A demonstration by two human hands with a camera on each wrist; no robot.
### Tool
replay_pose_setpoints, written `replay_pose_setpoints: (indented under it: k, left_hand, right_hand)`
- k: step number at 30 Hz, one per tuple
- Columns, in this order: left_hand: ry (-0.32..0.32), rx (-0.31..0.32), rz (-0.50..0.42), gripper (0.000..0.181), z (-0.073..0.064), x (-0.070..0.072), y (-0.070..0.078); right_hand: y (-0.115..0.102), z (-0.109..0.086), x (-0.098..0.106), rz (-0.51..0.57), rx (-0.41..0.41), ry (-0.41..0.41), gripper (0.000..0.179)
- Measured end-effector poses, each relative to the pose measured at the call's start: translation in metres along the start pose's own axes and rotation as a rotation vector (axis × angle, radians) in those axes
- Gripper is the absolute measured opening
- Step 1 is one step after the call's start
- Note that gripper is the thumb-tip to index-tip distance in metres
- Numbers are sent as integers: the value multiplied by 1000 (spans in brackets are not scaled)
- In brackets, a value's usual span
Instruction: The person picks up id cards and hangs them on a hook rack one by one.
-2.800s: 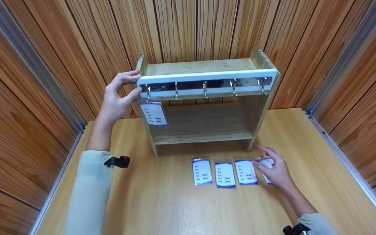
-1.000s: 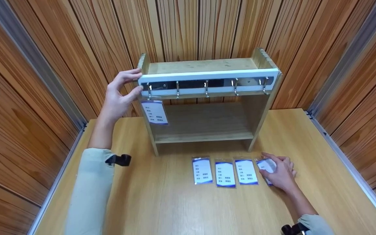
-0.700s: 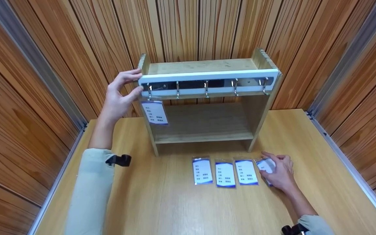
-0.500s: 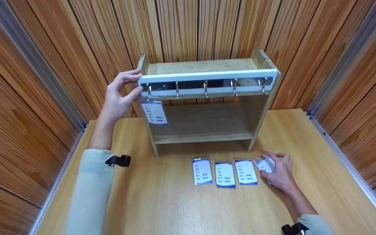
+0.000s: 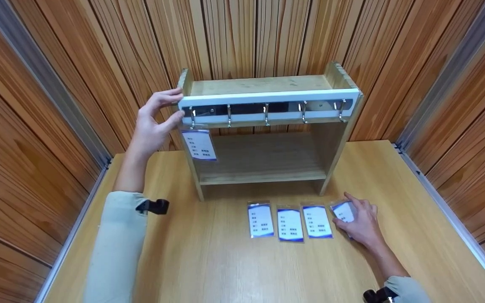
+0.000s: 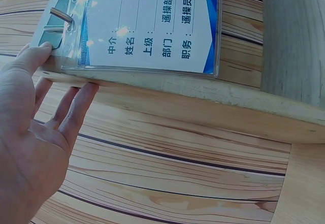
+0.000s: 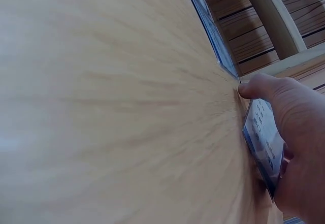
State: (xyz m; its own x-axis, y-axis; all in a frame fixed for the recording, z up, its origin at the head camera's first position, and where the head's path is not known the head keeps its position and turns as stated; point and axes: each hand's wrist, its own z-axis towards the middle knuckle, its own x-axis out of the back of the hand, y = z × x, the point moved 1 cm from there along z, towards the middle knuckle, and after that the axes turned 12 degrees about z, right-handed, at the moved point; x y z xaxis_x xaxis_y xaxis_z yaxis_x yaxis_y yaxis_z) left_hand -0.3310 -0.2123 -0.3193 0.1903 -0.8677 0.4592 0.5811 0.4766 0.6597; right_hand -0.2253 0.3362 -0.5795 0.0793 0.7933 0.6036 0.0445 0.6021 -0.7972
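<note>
In the head view, my left hand (image 5: 152, 122) grips the left end of a small wooden shelf (image 5: 263, 158), thumb against its white-edged hook rail (image 5: 267, 99). A clear-sleeved name badge (image 5: 199, 145) hangs from the leftmost hook; the left wrist view shows this badge (image 6: 147, 26) close up. My right hand (image 5: 362, 223) is over the rightmost badge (image 5: 343, 211) on the table. Its thumb is at the badge's left edge, with fingers curled about the right side. The hand hides part of that badge (image 7: 265, 137); in the right wrist view it looks slightly tilted.
Three more badges lie in a row on the table (image 5: 225, 261): left badge (image 5: 261, 220), middle badge (image 5: 291, 224) and right badge (image 5: 317, 221). The shelf stands just behind them. Wood-plank walls (image 5: 234, 38) enclose the back and sides.
My right hand has moved from above the rightmost badge down onto it, fingers closing about its right side. Lately its index finger has shifted slightly. My left hand stays on the shelf.
</note>
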Motion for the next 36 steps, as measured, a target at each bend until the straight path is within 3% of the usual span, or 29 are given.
replay_pose_setpoints:
  k: [13,36]
  left_hand:
    - [0,-1,-10,35,0,-1,1]
    - [24,-25,24,37,-3,-5,-3]
  right_hand:
    - [-9,-2,4,61,28,6,97]
    - [-40,-9,-16,80,208,41,86]
